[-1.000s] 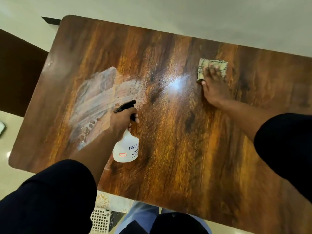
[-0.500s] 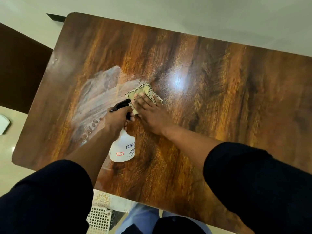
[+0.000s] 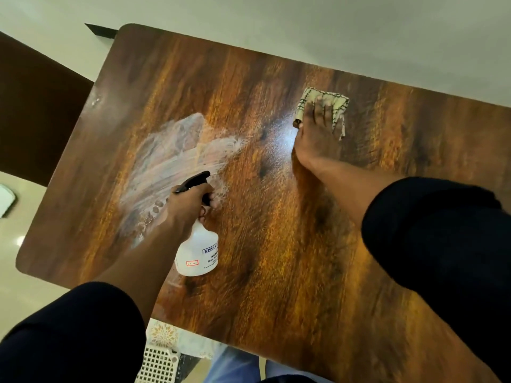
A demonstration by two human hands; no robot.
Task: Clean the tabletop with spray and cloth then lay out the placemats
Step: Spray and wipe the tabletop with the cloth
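The glossy brown wooden tabletop (image 3: 276, 272) fills most of the view. My left hand (image 3: 188, 205) grips the neck of a white spray bottle (image 3: 197, 252) with a black trigger head, held just above the table near its left middle. A whitish wet smear (image 3: 168, 164) lies beyond that hand. My right hand (image 3: 315, 134) presses flat on a folded pale checked cloth (image 3: 336, 105) at the far middle of the table. A bright wet glare sits just left of that hand. No placemats show on the table.
A dark brown chair back (image 3: 36, 106) stands at the table's left end. Below the near edge I see a white perforated basket (image 3: 157, 363) and a patterned mat on the pale floor (image 3: 16, 286). A pale wall (image 3: 304, 29) runs behind the far edge.
My right hand slid the cloth from beside the spray bottle back up and to the right, to the far middle of the table. My left hand and the bottle stayed nearly still.
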